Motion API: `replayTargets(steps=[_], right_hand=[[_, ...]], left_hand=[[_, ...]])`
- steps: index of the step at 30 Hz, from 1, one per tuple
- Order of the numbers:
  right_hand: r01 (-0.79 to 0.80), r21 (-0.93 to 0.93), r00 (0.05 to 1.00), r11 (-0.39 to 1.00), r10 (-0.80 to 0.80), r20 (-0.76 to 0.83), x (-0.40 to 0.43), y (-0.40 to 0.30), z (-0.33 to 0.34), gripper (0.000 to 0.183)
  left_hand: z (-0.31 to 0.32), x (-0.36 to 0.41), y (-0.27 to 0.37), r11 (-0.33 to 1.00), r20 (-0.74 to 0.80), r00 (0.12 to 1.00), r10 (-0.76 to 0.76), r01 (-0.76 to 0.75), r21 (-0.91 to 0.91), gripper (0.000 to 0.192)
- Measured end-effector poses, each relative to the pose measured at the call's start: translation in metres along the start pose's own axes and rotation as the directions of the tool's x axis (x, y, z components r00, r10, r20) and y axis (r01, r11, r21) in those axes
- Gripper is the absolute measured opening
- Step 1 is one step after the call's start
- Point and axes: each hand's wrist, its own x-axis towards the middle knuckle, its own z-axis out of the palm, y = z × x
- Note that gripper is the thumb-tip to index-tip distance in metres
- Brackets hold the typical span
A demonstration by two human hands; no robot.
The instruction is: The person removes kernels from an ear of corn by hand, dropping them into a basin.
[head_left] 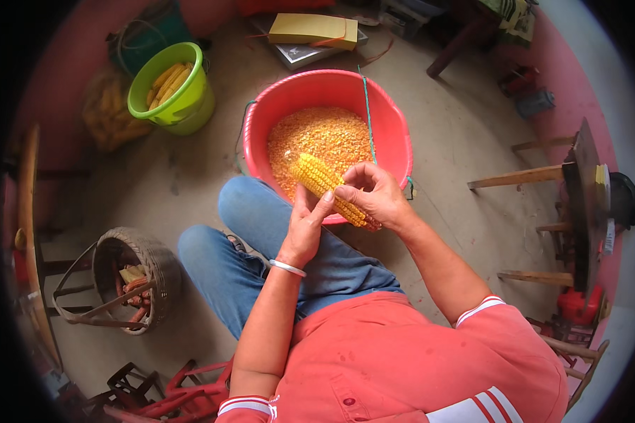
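My left hand (308, 224) holds an ear of dried yellow corn (317, 177) from its near side, thumb along the kernels. From the right, my right hand (378, 193) grips the same ear, its thumb pressed on the rows and its fingers curled over the far side. Kernels cover most of the ear; at its lower right end the reddish cob shows bare. Beneath the ear is a red plastic tub (391, 116), partly filled with loose corn kernels (323, 124). A green cord (369, 113) runs down across the tub's inner wall.
A lime-green bucket (201, 108) of corn ears stands upper left, beside a mesh sack (111, 113) of more ears. At left, a woven basket (164, 275) holds bare cobs. Yellow paper stack (312, 29) lies beyond the tub. Wooden furniture (582, 206) lines the right.
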Motion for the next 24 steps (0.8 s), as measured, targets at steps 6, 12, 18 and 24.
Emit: replayTargets(steps=[6, 12, 18, 24], right_hand=[[0.011, 0.095, 1.000, 0.995, -0.012, 0.006, 0.000, 0.002, -0.002, 0.023], [0.053, -0.074, 0.998, 0.996, -0.055, -0.026, -0.008, -0.010, 0.000, 0.017], [0.231, -0.154, 0.967, 0.961, -0.244, -0.069, -0.015, -0.002, 0.002, 0.014], [0.218, -0.461, 0.895, 0.860, -0.364, -0.256, 0.000, 0.003, -0.008, 0.017]], left_hand=[[-0.001, 0.001, 0.003, 0.999, 0.026, 1.000, -0.009, 0.008, 0.037, 0.044], [-0.003, 0.000, 0.003, 0.998, 0.016, 0.998, -0.059, 0.059, -0.029, 0.043], [-0.002, -0.004, 0.003, 0.995, 0.046, 0.996, -0.078, 0.080, -0.052, 0.042], [0.002, -0.003, 0.003, 0.996, 0.016, 1.000, -0.026, 0.028, -0.084, 0.044]])
